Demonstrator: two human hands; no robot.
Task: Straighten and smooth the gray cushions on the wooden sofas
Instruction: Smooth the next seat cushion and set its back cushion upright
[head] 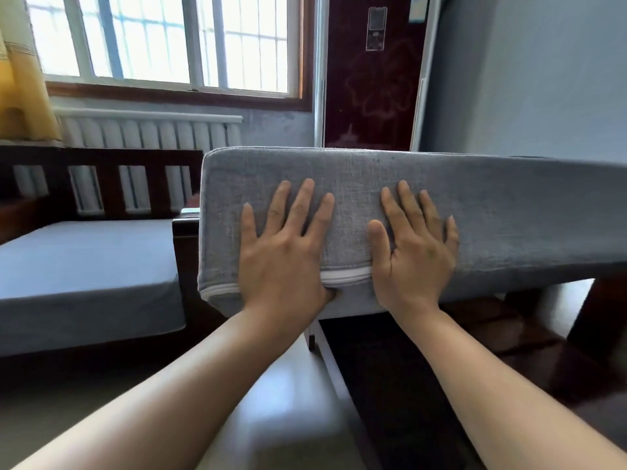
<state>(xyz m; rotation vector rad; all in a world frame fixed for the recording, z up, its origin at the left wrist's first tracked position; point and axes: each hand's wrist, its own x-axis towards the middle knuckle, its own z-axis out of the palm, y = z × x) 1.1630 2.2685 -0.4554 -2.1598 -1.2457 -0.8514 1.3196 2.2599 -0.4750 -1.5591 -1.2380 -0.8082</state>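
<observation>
A long gray cushion (509,212) with white piping along its lower edge stretches from the centre to the right of the head view. Both my hands press flat against its front face near its left end. My left hand (285,245) has its fingers spread and straight, its thumb tucked under the cushion's lower edge. A little to the right, my right hand (414,249) lies flat with spread fingers, thumb on the fabric. A second gray cushion (84,266) lies on the dark wooden sofa (112,178) at the left.
A dark wooden frame (590,320) shows below the cushion at right. A white radiator (149,130) and a window (163,39) stand behind the left sofa. A tall dark red cabinet (373,72) stands in the corner. A dark table top (390,385) lies below my arms.
</observation>
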